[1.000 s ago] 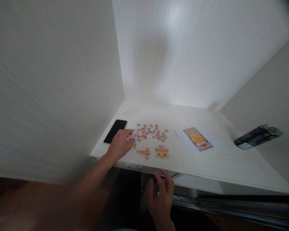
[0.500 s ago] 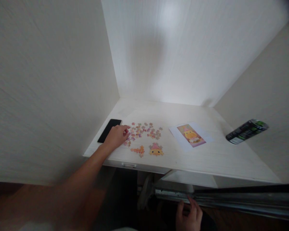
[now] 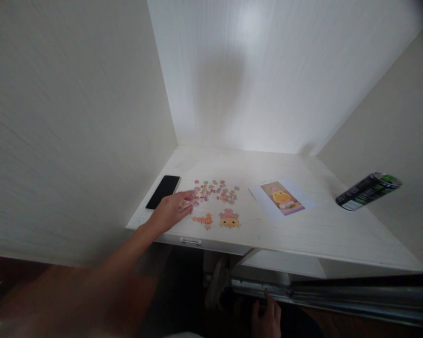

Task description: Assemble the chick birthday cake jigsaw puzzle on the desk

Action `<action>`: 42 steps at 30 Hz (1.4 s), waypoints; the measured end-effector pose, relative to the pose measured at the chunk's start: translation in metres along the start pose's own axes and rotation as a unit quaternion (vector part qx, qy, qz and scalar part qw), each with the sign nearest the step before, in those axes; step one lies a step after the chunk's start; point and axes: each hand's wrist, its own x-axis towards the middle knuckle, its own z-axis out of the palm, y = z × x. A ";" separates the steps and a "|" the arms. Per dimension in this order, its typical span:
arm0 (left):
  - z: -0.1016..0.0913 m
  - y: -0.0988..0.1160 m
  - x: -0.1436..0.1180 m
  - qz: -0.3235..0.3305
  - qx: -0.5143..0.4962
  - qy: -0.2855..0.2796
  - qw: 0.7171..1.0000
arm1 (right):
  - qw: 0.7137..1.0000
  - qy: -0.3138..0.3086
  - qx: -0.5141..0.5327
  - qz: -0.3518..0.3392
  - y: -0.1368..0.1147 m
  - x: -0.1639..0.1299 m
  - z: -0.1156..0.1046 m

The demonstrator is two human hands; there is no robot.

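My left hand [image 3: 173, 210] reaches over the left edge of a spread of loose jigsaw puzzle pieces [image 3: 211, 188]. Its index finger and thumb are apart, with pieces lying beneath and between them; I see nothing gripped. Just in front of the pile lie two joined sections: a small orange puzzle section [image 3: 205, 220] and a puzzle section with a yellow face and pink hat [image 3: 230, 219]. Below the desk edge, in dim light, is my right hand [image 3: 267, 320]. Its fingers are loosely bent and apart, with nothing visible in them.
A black phone [image 3: 163, 191] lies left of the pieces, beside my left wrist. On the right, a printed reference picture [image 3: 282, 198] rests on white paper. A dark drink can [image 3: 366, 191] stands near the right wall. White panels enclose the desk [image 3: 303, 239], and a drawer handle [image 3: 191, 241] sits at its front.
My left hand has shifted slightly down, and its curled fingers have spread out over the pieces. My right hand has moved a little down and left. The view has tilted slightly.
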 end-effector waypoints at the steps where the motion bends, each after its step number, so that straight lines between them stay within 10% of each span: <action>1: 0.001 0.005 -0.007 0.010 -0.013 -0.009 1.000 | 1.000 -0.012 0.000 0.009 0.003 -0.001 0.001; 9: 0.010 0.022 -0.043 0.043 -0.060 -0.017 0.997 | 0.997 -0.067 0.018 0.035 0.015 -0.009 0.007; 42: 0.024 0.013 -0.048 0.111 -0.025 0.053 0.992 | 0.995 -0.089 0.014 0.051 0.033 -0.020 0.016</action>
